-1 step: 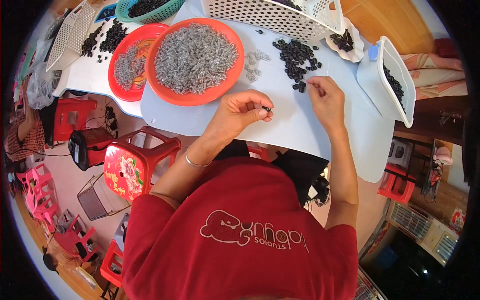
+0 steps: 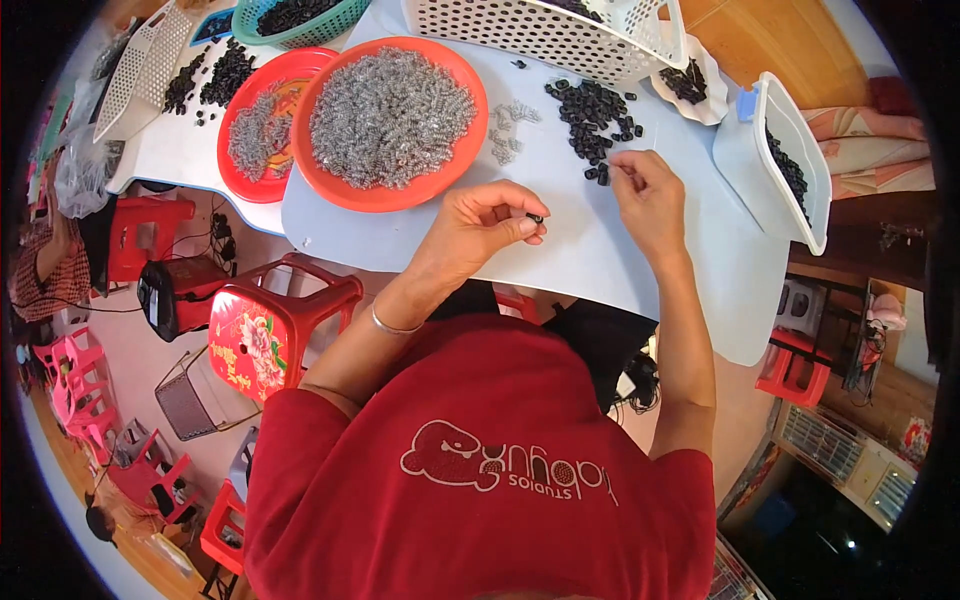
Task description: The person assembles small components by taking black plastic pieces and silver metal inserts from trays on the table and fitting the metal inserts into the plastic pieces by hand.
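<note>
My left hand point(image 2: 480, 228) is pinched around a small black plastic part point(image 2: 536, 218) above the table's near edge. My right hand point(image 2: 650, 200) has its thumb and fingers curled together beside the near end of a loose heap of small black parts point(image 2: 597, 115). What its fingertips hold, if anything, is hidden. Between the hands and the white perforated basket lie a few small metal springs point(image 2: 508, 140). A round orange-red tray point(image 2: 478, 150) full of such springs sits left of them.
A second red tray point(image 2: 228, 170) with springs stands farther left. A white perforated basket point(image 2: 540, 45) is at the back. At right stand a scalloped white dish point(image 2: 712, 105) and a pale bin point(image 2: 740, 150) of black parts. A red stool point(image 2: 255, 345) is beside me.
My right hand has shifted very slightly left, toward the near end of the black parts. My left hand keeps its place with the small black part.
</note>
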`<state>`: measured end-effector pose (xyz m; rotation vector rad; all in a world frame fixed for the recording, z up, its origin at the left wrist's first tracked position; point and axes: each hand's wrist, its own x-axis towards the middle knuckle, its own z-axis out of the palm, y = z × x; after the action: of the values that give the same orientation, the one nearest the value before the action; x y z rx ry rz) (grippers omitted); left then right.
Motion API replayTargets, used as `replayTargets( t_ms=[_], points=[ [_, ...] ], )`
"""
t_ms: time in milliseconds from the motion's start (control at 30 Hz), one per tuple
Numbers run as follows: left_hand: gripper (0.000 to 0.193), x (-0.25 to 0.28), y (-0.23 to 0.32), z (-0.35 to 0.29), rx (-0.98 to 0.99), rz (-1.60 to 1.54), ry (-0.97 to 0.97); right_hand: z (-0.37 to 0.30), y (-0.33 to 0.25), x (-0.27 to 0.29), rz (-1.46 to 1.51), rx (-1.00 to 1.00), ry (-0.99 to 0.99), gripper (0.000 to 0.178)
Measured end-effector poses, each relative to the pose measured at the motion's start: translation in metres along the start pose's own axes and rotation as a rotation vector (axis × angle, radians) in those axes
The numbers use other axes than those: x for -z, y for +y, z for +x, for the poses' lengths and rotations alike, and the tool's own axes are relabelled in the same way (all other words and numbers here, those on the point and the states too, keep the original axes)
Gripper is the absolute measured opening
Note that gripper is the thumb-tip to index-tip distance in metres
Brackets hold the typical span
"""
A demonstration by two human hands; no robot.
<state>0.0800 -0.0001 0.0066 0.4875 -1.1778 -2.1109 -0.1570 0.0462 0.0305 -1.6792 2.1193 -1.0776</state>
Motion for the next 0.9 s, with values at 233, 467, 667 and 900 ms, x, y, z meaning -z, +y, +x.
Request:
replayTargets(
  t_ms=[233, 467, 667, 900],
  points=[
    [0.013, -0.017, -0.007, 0.004, 0.136, -0.092, -0.003, 0.014, -0.014, -0.025, -0.102, 0.068, -0.023, 0.015],
    [0.015, -0.009, -0.013, 0.003, 0.108, -0.144, -0.045, 0.008, -0.012, -0.019, -0.034, 0.149, -0.123, 0.021],
    [0.014, -0.011, -0.014, 0.004, 0.088, -0.174, -0.031, 0.009, -0.018, -0.009, 0.005, 0.080, -0.074, 0.017],
    [0.012, -0.009, -0.017, 0.004, 0.080, -0.149, -0.049, 0.039, -0.028, -0.012, -0.348, 0.634, -0.108, 0.014]
  ],
)
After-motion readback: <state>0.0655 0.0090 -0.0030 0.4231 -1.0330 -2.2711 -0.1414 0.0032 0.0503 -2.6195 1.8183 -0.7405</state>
